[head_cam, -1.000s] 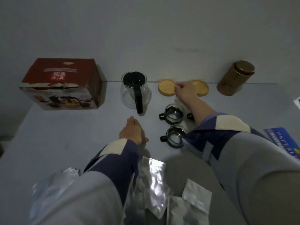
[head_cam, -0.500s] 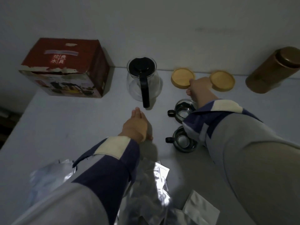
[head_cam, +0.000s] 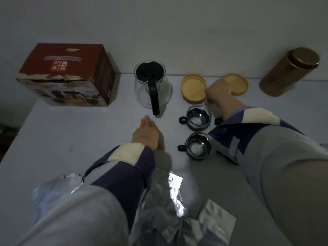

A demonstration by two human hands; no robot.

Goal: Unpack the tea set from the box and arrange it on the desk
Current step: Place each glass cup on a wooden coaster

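The left hand (head_cam: 145,136) lies flat on the desk (head_cam: 71,139), fingers straight, holding nothing. At its 1 o'clock the right hand (head_cam: 218,91) has its fingers curled at the edge of a wooden coaster (head_cam: 193,87); a second coaster (head_cam: 237,83) sits at its 2 o'clock. Two glass cups (head_cam: 198,118) (head_cam: 197,146) stand upright, nothing visible inside. The glass teapot (head_cam: 151,84), lid on, looks unfilled. The red box (head_cam: 69,73) is at 10 o'clock; a brown canister (head_cam: 291,71) stands at far right. Foil bags (head_cam: 168,201) lie nearest.
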